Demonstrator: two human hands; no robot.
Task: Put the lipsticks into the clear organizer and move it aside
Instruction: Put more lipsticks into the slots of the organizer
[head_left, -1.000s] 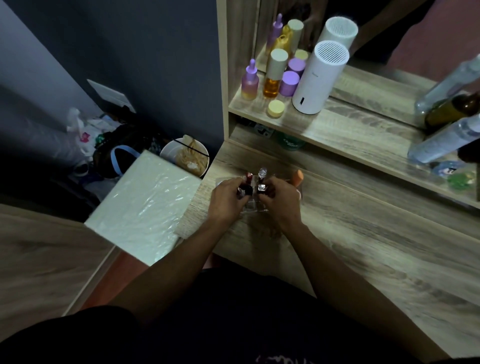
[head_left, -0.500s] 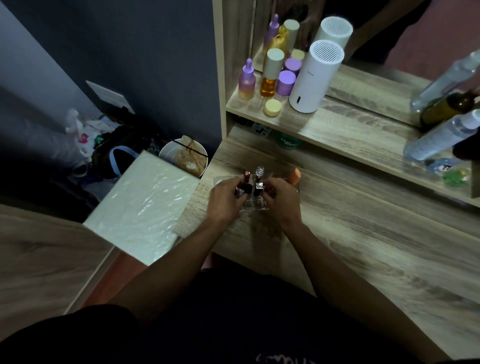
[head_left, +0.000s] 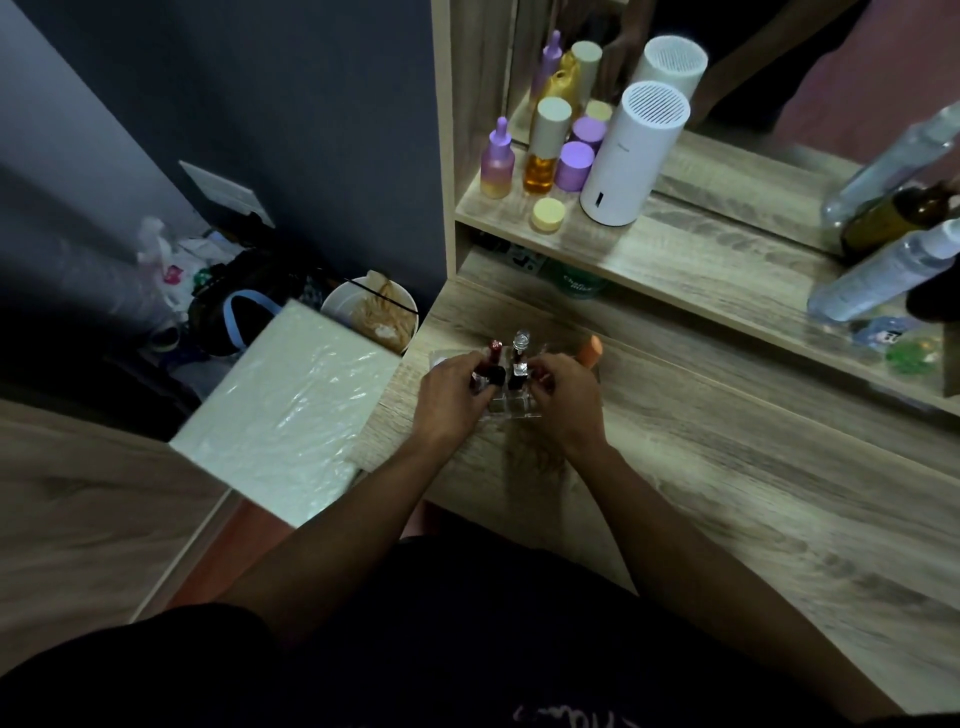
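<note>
The clear organizer (head_left: 511, 410) stands on the wooden desk (head_left: 727, 509), between my two hands. A red lipstick (head_left: 494, 352) and a clear-capped silver lipstick (head_left: 520, 343) stand upright in it. An orange lipstick (head_left: 590, 351) shows just behind my right hand. My left hand (head_left: 449, 397) is at the organizer's left side, its fingers curled on a dark red lipstick (head_left: 489, 374). My right hand (head_left: 565, 400) is at the right side, fingertips pinching at the silver lipstick's base. Both hands hide the organizer's sides.
A raised shelf (head_left: 701, 260) behind holds a white cylinder (head_left: 631, 156), purple and amber bottles (head_left: 543, 150), a yellow jar (head_left: 547, 215) and clear bottles (head_left: 883, 270) at right. Left of the desk sit a plastic-wrapped white box (head_left: 291, 405) and a bowl (head_left: 371, 314).
</note>
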